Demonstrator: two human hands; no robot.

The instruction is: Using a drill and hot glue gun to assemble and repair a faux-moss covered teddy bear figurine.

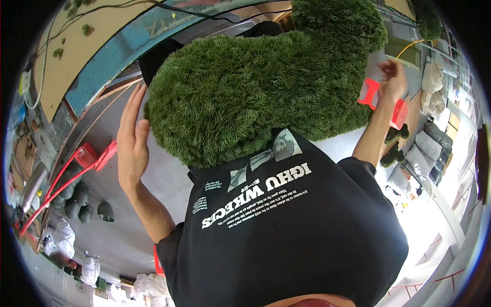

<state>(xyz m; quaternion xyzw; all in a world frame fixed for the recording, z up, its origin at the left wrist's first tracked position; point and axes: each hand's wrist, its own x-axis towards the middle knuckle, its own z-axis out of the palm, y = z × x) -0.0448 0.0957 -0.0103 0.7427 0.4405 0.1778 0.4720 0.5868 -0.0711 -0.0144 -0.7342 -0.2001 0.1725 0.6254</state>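
A large bulky shape covered in green artificial foliage (pixel 220 97) rests across my lap, against my black shirt. It has a rounded lobe at the left and a taller part rising at the far right. My left hand (pixel 134 140) is held upright beside the left lobe, its fingers stretched out and nothing in it; whether the fingertips touch the foliage I cannot tell. Off the right side of the shape, my right hand (pixel 394 84) is raised, its fingers smeared by motion. A thin yellow strand (pixel 409 48) runs beside those fingers; whether I hold it is unclear.
A worktable (pixel 84 33) with foliage scraps and a dark cable spans the far left. Red stools (pixel 399 113) stand at the right. On the left floor are a red long-handled tool (pixel 66 189) and several dark rounded objects (pixel 79 194). Grey bags (pixel 427 146) lie at the right.
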